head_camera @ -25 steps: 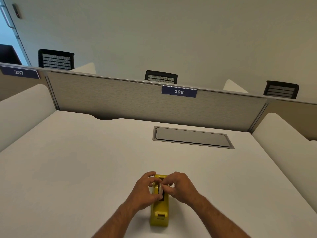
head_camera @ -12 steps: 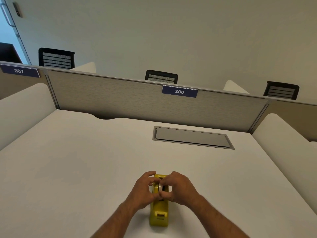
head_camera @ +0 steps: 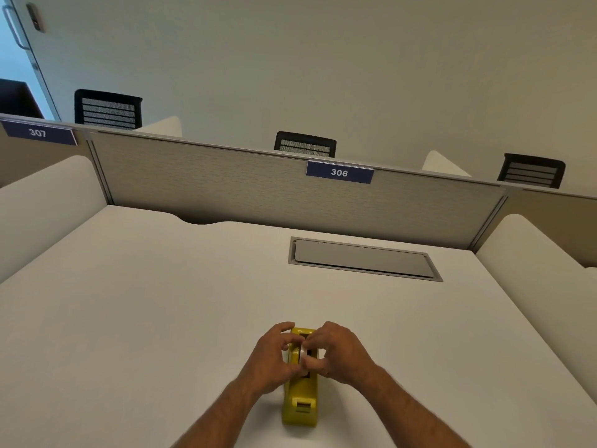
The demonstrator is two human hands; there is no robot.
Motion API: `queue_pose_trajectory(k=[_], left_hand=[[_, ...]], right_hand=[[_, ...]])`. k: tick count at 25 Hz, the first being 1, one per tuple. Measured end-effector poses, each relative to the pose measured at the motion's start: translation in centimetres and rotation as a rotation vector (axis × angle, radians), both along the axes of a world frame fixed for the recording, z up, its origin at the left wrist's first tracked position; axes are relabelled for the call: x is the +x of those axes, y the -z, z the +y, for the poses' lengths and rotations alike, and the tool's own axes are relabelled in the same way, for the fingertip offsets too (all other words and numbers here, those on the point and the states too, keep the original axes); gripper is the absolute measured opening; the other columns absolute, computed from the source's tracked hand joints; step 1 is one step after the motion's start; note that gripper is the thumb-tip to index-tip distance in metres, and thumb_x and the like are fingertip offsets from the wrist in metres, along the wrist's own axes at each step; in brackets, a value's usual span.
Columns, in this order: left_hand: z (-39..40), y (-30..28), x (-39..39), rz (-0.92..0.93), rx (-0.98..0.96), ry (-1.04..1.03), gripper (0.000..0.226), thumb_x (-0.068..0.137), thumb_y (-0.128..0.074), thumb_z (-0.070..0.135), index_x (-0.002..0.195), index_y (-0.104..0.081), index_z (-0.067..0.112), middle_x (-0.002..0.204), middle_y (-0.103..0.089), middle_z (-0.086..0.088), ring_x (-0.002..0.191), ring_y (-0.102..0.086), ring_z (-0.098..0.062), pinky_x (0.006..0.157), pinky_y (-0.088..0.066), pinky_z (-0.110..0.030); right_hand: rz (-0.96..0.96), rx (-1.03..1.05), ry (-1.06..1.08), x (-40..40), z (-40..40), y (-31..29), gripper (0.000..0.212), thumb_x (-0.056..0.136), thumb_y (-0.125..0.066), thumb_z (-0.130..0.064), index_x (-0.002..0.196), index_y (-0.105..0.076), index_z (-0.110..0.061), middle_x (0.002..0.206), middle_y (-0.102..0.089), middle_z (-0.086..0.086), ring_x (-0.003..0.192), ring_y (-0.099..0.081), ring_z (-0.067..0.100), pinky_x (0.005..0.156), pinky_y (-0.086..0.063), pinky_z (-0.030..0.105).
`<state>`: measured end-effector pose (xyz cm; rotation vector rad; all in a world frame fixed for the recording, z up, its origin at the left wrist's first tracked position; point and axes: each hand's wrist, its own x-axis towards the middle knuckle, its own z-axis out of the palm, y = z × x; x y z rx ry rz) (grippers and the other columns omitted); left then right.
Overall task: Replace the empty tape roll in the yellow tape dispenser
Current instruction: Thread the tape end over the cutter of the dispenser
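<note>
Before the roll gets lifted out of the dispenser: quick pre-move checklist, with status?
1. Yellow tape dispenser flat on the white desk, cutter end nearest the camera: ok.
2. Left hand braced on the dispenser's left side: ok.
3. Right hand pinching the roll in the slot: ok, though the fingers cover most of it.
4. Roll actually empty: cannot tell, only a pale sliver shows.
5. Replacement roll on the desk: not ok, none in view.
6. Space around the dispenser to set the old roll down: ok.
</note>
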<state>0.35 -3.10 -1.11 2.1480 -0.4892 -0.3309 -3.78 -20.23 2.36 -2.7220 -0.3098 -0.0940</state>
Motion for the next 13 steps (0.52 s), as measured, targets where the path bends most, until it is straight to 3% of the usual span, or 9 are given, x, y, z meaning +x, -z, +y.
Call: queue_pose_trajectory(k=[5,13], left_hand=[[0.04,0.09,0.01,0.006,0.002,0.006,0.057,0.059,-0.089,0.035,0.108,-0.063,0.042,0.146,-0.041,0.011,0.106,-0.055,-0.011,0.075,-0.046,-0.015],[0.10,0.30,0.08,0.013,-0.002,0.029,0.056,0.059,-0.088,0.040,0.105,-0.059,0.051,0.146,-0.040,0.012,0.108,-0.053,-0.011,0.075,-0.048,-0.016]], right_hand=[[0.008,0.043,0.018,0.40,-0.09,-0.06,0.020,0.088,-0.063,-0.037,0.094,-0.079,-0.027,0.088,-0.078,-0.006,0.083,-0.059,0.012,0.073,-0.053,0.036],[0.061,0.026,0.023,0.19,-0.17,-0.61,0.030,0.076,-0.072,-0.045,0.098,-0.072,-0.025,0.097,-0.072,-0.006,0.089,-0.057,0.012,0.078,-0.053,0.032]])
